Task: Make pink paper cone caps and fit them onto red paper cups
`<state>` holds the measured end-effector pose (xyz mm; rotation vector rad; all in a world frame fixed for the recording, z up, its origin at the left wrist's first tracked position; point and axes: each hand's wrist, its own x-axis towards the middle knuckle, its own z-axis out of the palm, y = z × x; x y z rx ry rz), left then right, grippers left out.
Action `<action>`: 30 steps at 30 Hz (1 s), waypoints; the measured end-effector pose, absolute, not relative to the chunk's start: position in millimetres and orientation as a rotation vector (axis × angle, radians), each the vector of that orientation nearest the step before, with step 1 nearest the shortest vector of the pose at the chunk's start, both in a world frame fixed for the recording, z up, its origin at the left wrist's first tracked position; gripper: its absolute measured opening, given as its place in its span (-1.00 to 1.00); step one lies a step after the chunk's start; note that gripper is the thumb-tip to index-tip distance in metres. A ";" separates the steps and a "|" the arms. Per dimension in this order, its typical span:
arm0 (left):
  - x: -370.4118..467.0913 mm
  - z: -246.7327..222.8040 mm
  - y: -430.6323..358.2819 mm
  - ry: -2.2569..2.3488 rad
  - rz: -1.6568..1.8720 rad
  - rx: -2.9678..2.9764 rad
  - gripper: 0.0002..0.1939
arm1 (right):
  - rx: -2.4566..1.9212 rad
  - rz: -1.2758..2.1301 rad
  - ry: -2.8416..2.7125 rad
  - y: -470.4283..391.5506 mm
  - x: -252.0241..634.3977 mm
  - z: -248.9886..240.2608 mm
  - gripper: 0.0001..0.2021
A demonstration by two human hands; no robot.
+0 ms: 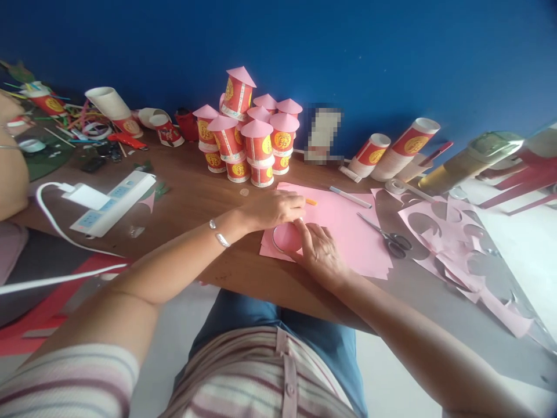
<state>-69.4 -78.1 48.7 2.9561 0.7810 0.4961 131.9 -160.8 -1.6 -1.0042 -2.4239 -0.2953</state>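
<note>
A stack of pink paper sheets (343, 223) lies on the table before me. On it rests a thin round ring (275, 238), its circle partly covered by my fingers. My right hand (322, 252) spans the ring's right side, with thumb and forefinger against it. My left hand (278, 210) is closed at the ring's far edge, fingers bent together; what it grips is hidden. A short orange stick-like piece (311, 201) shows just beyond its fingertips. Right of my hands are black-handled scissors (394, 242) and a grey pen (350, 197).
Red paper cups with pink cone roofs (260, 142) stand stacked at the back. Cut pink scraps (456, 249) lie right, near cup stacks (407, 148). A power strip (114, 203) with a white cable is left. Another person's arm (11, 157) shows at the left edge.
</note>
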 end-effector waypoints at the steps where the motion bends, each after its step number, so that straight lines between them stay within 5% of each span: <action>1: -76.3 49.2 -77.1 0.849 0.570 2.928 -0.65 | -1.011 -0.281 -2.419 -160.6 131.5 -2.1 -0.35; 10: -112.3 52.1 -88.8 1.118 1.155 2.002 -0.78 | -0.999 -0.257 -2.394 -158.7 132.6 -10.5 -0.21; 17: -95.9 46.5 -74.8 0.968 0.985 1.427 -0.72 | -0.946 -0.259 -2.379 -155.3 135.8 -13.7 -0.32; 30: -67.9 31.0 -51.7 0.971 0.716 1.524 -0.72 | -0.985 -0.212 -2.388 -152.3 135.8 -13.5 -0.52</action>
